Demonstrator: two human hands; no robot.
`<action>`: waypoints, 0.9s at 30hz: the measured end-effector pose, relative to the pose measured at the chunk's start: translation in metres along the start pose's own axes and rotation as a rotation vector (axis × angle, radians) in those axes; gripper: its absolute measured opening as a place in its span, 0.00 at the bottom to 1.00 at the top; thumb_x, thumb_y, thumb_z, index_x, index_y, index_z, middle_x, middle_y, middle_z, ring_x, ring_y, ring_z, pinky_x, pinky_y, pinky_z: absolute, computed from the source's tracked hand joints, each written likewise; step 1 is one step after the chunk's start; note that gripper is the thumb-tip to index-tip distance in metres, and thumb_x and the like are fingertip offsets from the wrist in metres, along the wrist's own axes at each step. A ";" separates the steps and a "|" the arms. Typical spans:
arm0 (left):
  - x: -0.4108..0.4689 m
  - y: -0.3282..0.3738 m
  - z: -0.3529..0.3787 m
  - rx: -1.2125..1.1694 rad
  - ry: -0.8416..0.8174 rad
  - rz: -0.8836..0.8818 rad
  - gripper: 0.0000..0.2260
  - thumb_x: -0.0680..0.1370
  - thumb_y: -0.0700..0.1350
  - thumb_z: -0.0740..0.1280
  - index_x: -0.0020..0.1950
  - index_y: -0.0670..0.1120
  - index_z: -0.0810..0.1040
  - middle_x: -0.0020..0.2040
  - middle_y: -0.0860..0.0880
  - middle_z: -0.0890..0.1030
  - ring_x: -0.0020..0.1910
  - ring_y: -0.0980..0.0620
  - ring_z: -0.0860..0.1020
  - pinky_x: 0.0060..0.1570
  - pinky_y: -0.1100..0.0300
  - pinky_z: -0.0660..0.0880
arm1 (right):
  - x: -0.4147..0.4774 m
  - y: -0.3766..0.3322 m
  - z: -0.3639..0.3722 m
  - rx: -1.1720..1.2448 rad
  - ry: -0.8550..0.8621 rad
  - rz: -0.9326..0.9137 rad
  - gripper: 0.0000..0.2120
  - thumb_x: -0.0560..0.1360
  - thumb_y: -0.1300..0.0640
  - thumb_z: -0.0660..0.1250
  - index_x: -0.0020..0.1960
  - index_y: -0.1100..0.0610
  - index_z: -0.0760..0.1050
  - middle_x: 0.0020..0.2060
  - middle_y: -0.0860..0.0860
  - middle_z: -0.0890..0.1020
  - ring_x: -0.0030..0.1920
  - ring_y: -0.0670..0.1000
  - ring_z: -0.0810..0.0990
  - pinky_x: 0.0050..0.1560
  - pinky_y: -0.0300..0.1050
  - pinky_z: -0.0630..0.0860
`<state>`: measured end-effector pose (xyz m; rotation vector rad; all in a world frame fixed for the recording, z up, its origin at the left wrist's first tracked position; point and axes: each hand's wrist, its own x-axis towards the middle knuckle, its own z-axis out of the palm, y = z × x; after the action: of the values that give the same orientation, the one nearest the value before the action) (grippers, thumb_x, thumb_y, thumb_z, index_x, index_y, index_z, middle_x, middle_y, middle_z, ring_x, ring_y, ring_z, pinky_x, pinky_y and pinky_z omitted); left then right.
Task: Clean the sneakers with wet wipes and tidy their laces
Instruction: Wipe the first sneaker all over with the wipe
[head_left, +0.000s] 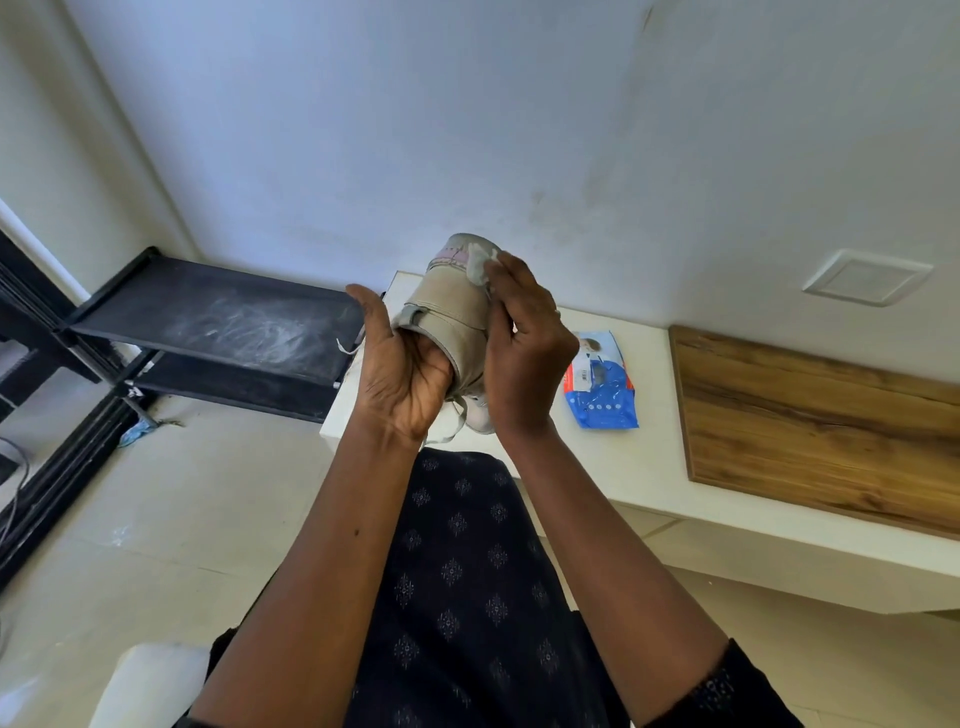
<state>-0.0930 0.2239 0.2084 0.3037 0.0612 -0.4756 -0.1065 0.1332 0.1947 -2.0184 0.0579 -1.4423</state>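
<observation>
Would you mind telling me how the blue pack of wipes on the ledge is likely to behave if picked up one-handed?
The pack of wipes looks soft and creased, so it would probably sag rather than stay stiff. It lies flat on the ledge, so rolling seems unlikely. Its glossy film may be slippery.

A beige sneaker (447, 317) is held raised before the white bench (644, 467) and is gripped by the left hand (400, 374), whose fingers are curled round its side. A white wet wipe (480, 265) is pinched in the right hand (524, 358) and pressed against the sneaker's upper end, beside a pink strip. A loose lace (457, 415) is seen hanging below the hands. A blue pack of wipes (600, 384) lies flat on the bench, right of the hands. A black rack (218, 317), smeared white, stands at left.
</observation>
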 end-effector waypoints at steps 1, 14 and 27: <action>-0.001 -0.001 0.001 0.001 0.004 -0.005 0.38 0.77 0.66 0.53 0.64 0.31 0.71 0.64 0.34 0.75 0.59 0.42 0.78 0.61 0.49 0.73 | 0.001 0.001 0.000 -0.024 -0.007 -0.027 0.10 0.73 0.68 0.65 0.51 0.65 0.81 0.50 0.59 0.83 0.51 0.56 0.82 0.53 0.43 0.77; 0.006 -0.001 -0.013 0.039 0.119 0.023 0.39 0.77 0.68 0.51 0.69 0.34 0.68 0.62 0.38 0.76 0.57 0.45 0.79 0.59 0.52 0.74 | -0.030 0.013 -0.025 -0.041 -0.149 0.006 0.08 0.73 0.69 0.65 0.47 0.65 0.83 0.46 0.58 0.84 0.45 0.56 0.83 0.42 0.48 0.80; 0.011 -0.014 -0.022 0.306 0.002 -0.003 0.39 0.74 0.72 0.44 0.59 0.39 0.70 0.55 0.39 0.72 0.59 0.45 0.71 0.70 0.55 0.59 | -0.003 -0.021 -0.027 -0.201 -0.447 -0.322 0.14 0.75 0.63 0.59 0.53 0.63 0.81 0.50 0.56 0.82 0.50 0.57 0.79 0.47 0.47 0.78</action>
<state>-0.0897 0.2141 0.1820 0.6045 -0.0098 -0.4872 -0.1378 0.1378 0.2081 -2.5639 -0.3386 -1.1657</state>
